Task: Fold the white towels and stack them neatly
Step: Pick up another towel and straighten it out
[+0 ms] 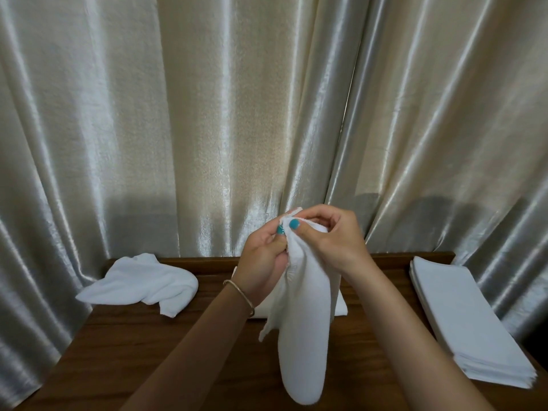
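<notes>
A white towel (302, 321) hangs doubled over above the wooden table (148, 351), pinched at its top corners by both hands. My left hand (264, 262) grips it from the left and my right hand (332, 235) from the right, thumbs close together. Behind the hanging towel a folded white towel (341, 304) lies flat on the table, mostly hidden. A crumpled white towel (142, 283) rests at the table's back left. A tall stack of folded white towels (462, 318) stands along the right edge.
Shiny cream curtains (207, 114) hang right behind and around the table, touching its back and sides. The table's left edge runs diagonally toward the lower left.
</notes>
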